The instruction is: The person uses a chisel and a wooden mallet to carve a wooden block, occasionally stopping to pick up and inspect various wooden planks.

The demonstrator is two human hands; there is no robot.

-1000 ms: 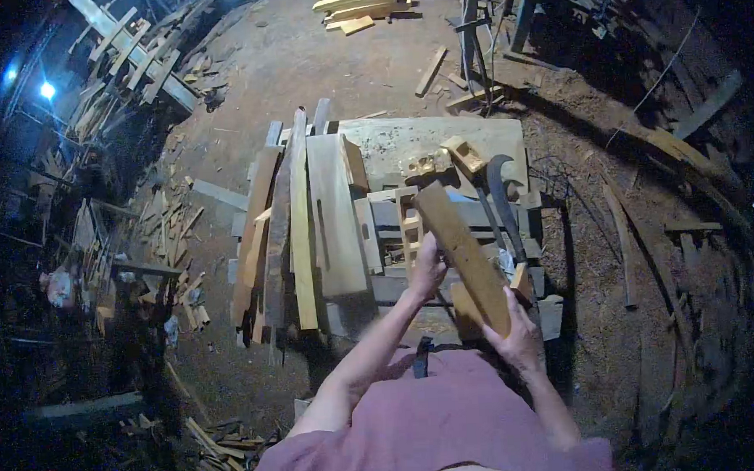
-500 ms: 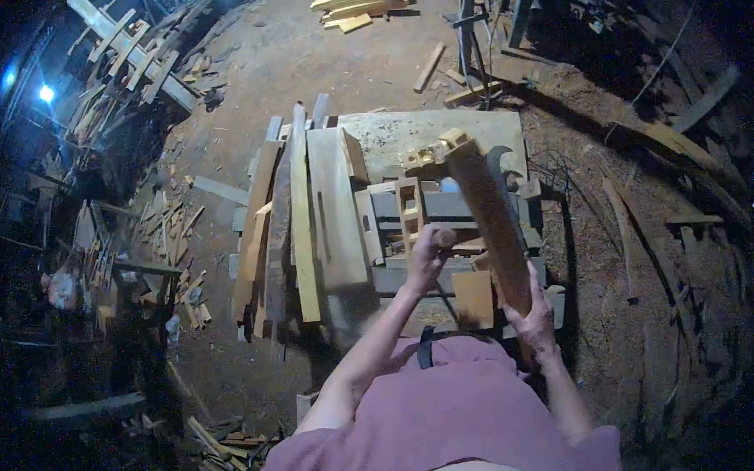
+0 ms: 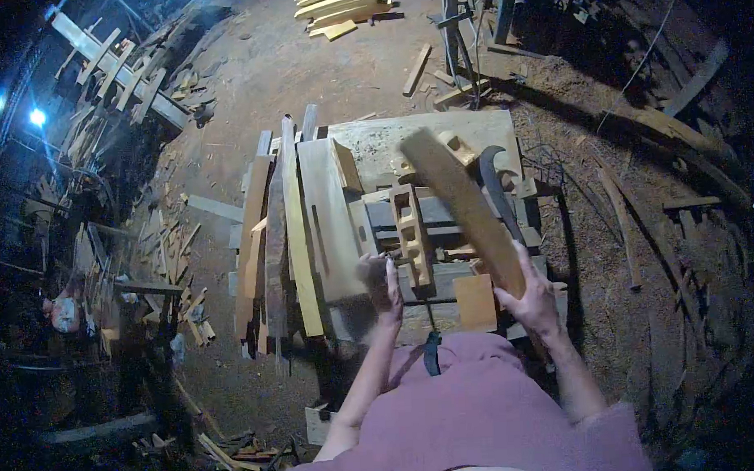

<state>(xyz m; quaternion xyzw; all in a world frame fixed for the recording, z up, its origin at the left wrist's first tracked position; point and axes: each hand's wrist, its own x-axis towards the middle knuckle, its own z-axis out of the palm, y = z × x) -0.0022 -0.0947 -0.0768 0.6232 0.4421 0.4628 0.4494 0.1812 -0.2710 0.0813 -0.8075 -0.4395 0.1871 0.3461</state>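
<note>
My right hand (image 3: 535,300) grips the lower end of a long brown board (image 3: 468,210), held tilted above the work surface with its far end toward the left. My left hand (image 3: 384,290) is raised near the lower end of a wide slotted plank (image 3: 330,212). Its fingers are smeared by motion, and whether they hold anything is unclear. Between the hands lies a pale wooden piece with square openings (image 3: 411,238). A curved dark blade (image 3: 497,188) lies right of the board. Near my body is a flat orange-brown block (image 3: 475,303).
Long planks (image 3: 302,256) lie side by side on the left of the bench. Stacked yellow slats (image 3: 342,10) are on the floor ahead. Wood scraps (image 3: 171,236) litter the left floor. A dark stand (image 3: 452,38) is at the upper right.
The board's far end has swung left, showing more of the curved blade. My left hand has moved left and slightly toward my body, away from the rounded wooden end it was gripping.
</note>
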